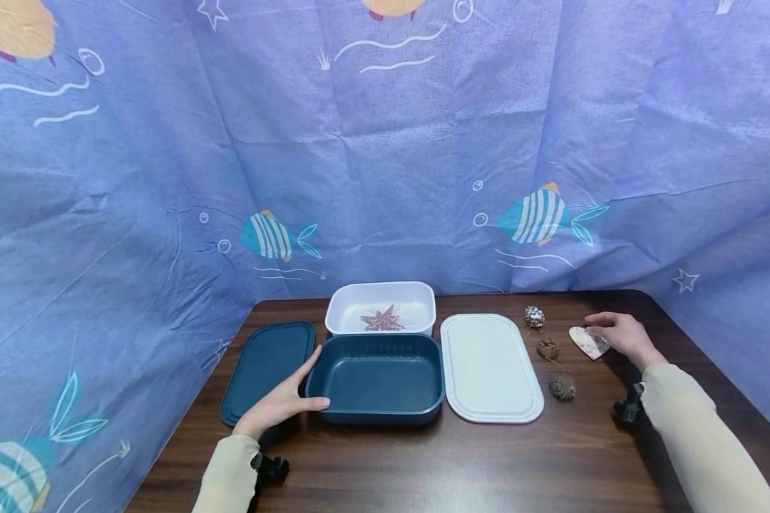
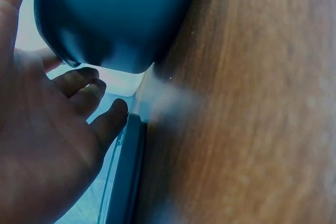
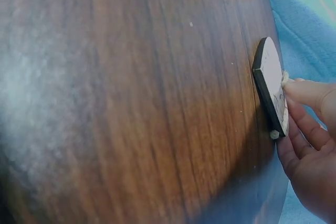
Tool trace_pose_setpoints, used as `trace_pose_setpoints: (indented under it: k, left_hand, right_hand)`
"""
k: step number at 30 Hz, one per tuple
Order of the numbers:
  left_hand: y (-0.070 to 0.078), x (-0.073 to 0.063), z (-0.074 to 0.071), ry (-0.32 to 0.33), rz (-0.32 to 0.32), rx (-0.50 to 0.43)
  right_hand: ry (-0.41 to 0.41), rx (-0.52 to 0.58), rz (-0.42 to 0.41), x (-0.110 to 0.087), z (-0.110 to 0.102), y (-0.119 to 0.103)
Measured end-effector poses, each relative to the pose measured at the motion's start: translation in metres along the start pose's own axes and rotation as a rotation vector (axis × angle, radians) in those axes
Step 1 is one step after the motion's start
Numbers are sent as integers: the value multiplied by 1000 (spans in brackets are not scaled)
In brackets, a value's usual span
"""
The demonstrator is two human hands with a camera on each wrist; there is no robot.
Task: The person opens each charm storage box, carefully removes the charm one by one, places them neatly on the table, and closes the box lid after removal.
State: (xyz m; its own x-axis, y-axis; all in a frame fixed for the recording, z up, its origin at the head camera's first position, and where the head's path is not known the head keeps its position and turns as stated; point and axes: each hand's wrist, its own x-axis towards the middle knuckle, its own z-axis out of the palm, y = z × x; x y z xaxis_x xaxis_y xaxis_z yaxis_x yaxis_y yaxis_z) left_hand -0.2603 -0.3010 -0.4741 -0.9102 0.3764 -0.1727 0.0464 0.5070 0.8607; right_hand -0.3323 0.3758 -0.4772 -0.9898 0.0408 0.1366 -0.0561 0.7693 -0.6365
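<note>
My left hand (image 1: 282, 402) rests against the left end of a dark blue plastic box (image 1: 385, 381), thumb and forefinger spread along its rim. In the left wrist view the other fingers hang loosely beside the box wall (image 2: 115, 19). Over at the right, my right hand (image 1: 622, 336) pinches a flat white heart-shaped ornament (image 1: 588, 343) with a printed pattern. The right wrist view shows the heart (image 3: 271, 77) low at the tabletop, thumb and fingers at its edge next to a small cord. A pinkish glittery star (image 1: 383, 319) lies in the white box (image 1: 340, 308) behind the blue one.
A dark blue lid (image 1: 269, 367) lies left of the boxes, a white lid (image 1: 493, 370) right. Between white lid and heart sit a white-tipped pinecone (image 1: 535, 317), a brown cone-like ornament (image 1: 548, 348) and a greyish-brown ball (image 1: 562, 387). A blue fish-print curtain (image 1: 398, 178) borders the wooden table.
</note>
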Motion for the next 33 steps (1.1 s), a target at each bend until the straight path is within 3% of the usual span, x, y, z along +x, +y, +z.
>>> trace_pose_setpoints:
  k: [5, 9, 15, 27, 33]
  left_hand:
    - [0, 0, 1, -4, 4, 2]
    - [1, 0, 1, -4, 1, 3]
    - [5, 0, -1, -2, 14, 48]
    - [19, -4, -6, -8, 121, 245]
    - [25, -8, -6, 15, 99, 297]
  right_hand:
    - [4, 4, 44, -6, -4, 2]
    - [-59, -2, 63, -14, -9, 0]
    - [-150, -73, -20, -26, -13, -7]
    - [-116, -206, -138, -35, 1, -7]
    - [-125, -203, -135, -31, 4, -7]
